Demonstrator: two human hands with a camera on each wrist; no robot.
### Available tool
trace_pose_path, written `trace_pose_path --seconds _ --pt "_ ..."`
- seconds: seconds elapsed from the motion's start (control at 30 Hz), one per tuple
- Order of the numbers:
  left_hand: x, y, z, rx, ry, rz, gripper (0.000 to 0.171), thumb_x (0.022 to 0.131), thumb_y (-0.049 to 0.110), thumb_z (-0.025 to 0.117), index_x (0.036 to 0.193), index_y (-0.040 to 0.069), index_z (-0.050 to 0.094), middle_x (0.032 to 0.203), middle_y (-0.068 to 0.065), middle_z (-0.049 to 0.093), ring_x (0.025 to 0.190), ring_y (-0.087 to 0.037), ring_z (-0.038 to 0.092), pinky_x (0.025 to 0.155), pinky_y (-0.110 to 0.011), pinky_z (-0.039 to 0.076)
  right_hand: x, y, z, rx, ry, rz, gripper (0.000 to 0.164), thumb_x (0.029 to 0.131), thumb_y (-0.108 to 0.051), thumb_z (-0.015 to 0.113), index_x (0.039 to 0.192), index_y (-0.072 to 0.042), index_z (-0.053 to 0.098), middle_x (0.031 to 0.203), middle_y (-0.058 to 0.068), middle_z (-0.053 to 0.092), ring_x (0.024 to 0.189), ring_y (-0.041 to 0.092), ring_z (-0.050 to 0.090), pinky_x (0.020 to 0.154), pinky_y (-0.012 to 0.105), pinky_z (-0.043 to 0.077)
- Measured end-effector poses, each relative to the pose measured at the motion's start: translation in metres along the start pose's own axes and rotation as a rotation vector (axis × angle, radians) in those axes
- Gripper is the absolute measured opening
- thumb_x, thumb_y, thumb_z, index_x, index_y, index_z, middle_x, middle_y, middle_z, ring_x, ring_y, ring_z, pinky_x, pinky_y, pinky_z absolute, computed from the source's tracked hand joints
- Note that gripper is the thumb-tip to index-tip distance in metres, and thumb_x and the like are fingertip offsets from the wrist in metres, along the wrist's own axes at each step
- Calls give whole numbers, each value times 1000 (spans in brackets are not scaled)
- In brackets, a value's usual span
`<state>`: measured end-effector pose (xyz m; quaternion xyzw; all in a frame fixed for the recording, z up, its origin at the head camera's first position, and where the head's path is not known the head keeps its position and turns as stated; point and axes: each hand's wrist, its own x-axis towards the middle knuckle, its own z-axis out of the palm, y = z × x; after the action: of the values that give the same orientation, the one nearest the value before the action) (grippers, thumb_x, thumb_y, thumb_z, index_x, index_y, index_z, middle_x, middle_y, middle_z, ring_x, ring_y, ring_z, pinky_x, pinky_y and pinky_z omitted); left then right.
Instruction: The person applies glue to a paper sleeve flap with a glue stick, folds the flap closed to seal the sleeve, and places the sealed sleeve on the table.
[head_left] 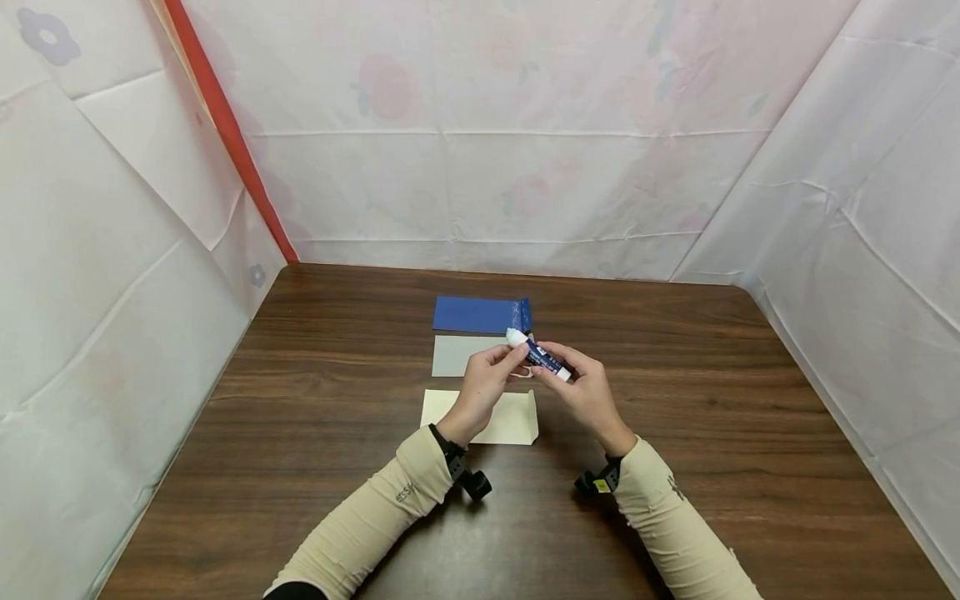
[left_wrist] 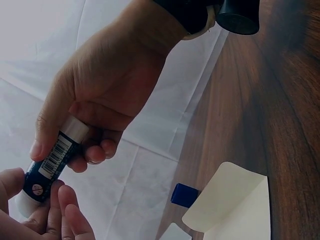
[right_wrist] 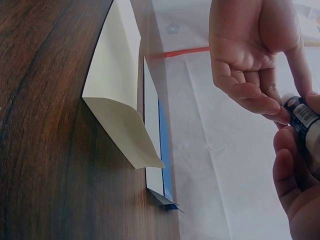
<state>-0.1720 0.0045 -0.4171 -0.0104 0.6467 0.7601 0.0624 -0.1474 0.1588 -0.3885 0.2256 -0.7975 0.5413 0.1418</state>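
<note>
A glue stick [head_left: 546, 360] with a dark blue label, a barcode and white ends is held in the air between both hands. My left hand [head_left: 483, 387] pinches its upper white end, thumb on the near side. The thumb and fingers of my right hand [head_left: 588, 396] grip the lower end. In the left wrist view, the right hand [left_wrist: 112, 80] comes down from the top and the left fingers wrap the white end at bottom left. Below the hands lies a cream envelope [head_left: 513, 417] with its flap raised. A grey-green envelope [head_left: 453, 356] is partly hidden behind the left hand.
A blue envelope [head_left: 472, 313] lies farthest back, its right-hand flap lifted and marked with whitish smears. All three envelopes are in a column on the dark wooden table [head_left: 337, 350]. White patterned sheets [head_left: 480, 183] hang along the back and sides, with a red strip [head_left: 232, 133] at left.
</note>
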Motion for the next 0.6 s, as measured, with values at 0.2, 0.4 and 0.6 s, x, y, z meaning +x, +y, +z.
trace_pose_path --seconds 0.2,0.4,0.6 --pt "-1 1 0 -5 -4 -6 30 96 24 63 103 -4 70 75 8 69 73 -7 64 81 -38 55 0 0 0 -1 3 2 29 83 8 70 112 15 65 99 31 68 73 1 56 56 14 48" --pt "-1 1 0 15 -33 -18 32 96 26 62 105 -4 70 79 6 71 74 -7 63 86 -42 54 0 -1 1 -43 40 -3 26 83 7 70 108 13 67 96 28 69 73 3 56 56 14 48" --pt "0 -1 -2 44 -53 -29 34 97 27 62 108 -3 70 91 -9 74 79 -13 66 91 -47 52 0 20 3 -62 83 -6 26 83 5 72 108 9 69 97 26 70 71 3 55 55 14 47"
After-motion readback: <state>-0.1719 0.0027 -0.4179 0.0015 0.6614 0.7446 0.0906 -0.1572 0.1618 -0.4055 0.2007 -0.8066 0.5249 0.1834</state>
